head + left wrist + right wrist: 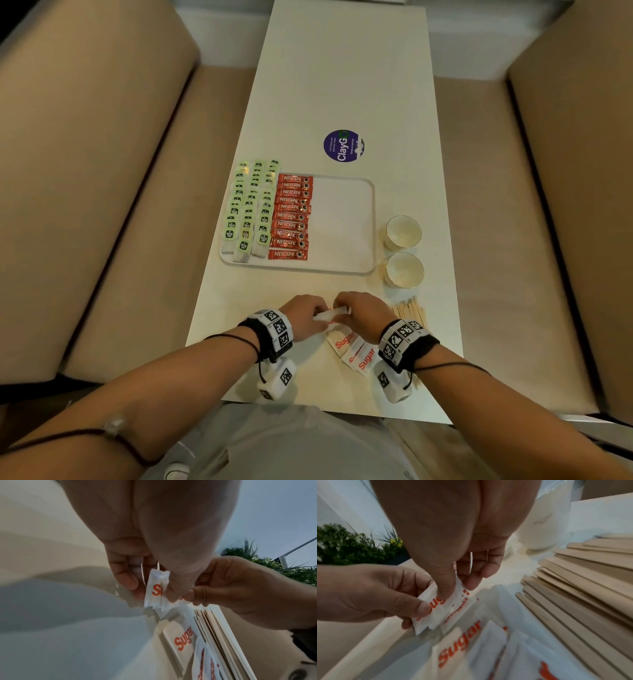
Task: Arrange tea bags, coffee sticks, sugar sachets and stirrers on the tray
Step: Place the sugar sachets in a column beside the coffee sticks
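Both hands meet over the near table edge. My left hand (308, 317) (145, 582) and right hand (356, 313) (457, 584) pinch the same small bunch of white sugar sachets (330, 313) (157, 589) (436, 608) from opposite ends. More sugar sachets (356, 349) (458, 650) lie loose on the table beneath them. Wooden stirrers (411, 311) (583, 588) are piled just right of the right hand. The white tray (342, 226) beyond carries rows of green-tagged tea bags (248, 212) on its left and red coffee sticks (291, 216) beside them; its right half is bare.
Two white cups (403, 231) (405, 270) stand on the table right of the tray. A round purple sticker (343, 145) lies beyond it. Beige sofas flank the narrow white table (342, 68) on both sides.
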The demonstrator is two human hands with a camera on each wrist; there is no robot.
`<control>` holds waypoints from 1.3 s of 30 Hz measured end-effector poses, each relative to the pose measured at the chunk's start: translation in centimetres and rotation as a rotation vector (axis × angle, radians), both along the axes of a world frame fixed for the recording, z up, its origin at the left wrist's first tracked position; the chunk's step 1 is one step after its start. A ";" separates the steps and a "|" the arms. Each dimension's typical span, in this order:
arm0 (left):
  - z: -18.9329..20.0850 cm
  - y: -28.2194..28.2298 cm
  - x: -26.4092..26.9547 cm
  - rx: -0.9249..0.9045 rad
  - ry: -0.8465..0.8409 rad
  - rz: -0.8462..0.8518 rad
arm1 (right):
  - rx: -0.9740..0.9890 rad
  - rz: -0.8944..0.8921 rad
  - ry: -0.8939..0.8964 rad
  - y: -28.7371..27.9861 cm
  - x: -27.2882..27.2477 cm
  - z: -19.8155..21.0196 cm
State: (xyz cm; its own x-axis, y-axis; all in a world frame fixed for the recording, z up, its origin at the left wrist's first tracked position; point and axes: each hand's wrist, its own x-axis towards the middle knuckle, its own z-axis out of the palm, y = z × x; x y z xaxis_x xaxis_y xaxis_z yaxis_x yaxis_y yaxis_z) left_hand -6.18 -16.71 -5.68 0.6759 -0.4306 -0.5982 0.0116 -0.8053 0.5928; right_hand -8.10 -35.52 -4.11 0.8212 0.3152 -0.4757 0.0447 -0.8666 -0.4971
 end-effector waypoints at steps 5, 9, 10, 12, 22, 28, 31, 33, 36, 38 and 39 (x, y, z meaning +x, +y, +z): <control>1.1 0.6 1.1 0.000 0.079 -0.027 | 0.126 -0.014 0.005 0.2 1.2 1.3; 2.9 1.0 2.2 -0.155 0.317 0.115 | 0.211 0.012 -0.024 0.6 2.4 2.7; 3.5 1.1 2.4 -0.207 0.385 0.166 | 0.231 0.011 -0.039 0.8 2.8 3.1; 4.7 1.4 2.8 -0.296 0.491 0.262 | 0.255 0.010 -0.076 1.2 3.5 3.7; 8.6 3.2 4.4 -0.542 0.520 0.502 | 0.406 -0.292 -0.167 2.4 6.3 6.2; 9.4 3.8 6.2 -0.589 0.344 0.532 | 0.553 -0.349 -0.045 2.5 7.9 6.5; 9.6 4.1 6.9 -0.595 0.324 0.536 | 0.571 -0.350 -0.045 2.7 8.5 6.6; 9.5 4.4 7.2 -0.605 0.335 0.539 | 0.563 -0.352 -0.052 2.7 8.9 6.5; 9.4 4.7 7.8 -0.614 0.306 0.528 | 0.571 -0.355 -0.057 2.9 9.4 6.4; 9.2 4.9 8.1 -0.611 0.279 0.533 | 0.617 -0.392 -0.056 3.1 9.6 6.5; 9.1 4.9 8.3 -0.612 0.272 0.544 | 0.640 -0.423 -0.058 3.2 9.7 6.5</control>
State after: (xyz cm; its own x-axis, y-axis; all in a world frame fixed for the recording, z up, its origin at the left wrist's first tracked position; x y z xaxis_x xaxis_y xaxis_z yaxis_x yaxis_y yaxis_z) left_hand 2.14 -11.77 3.38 0.7488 -0.3878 -0.5375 0.5076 -0.1858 0.8413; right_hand 1.64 -32.35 2.39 0.9512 0.1683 -0.2587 -0.1850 -0.3601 -0.9144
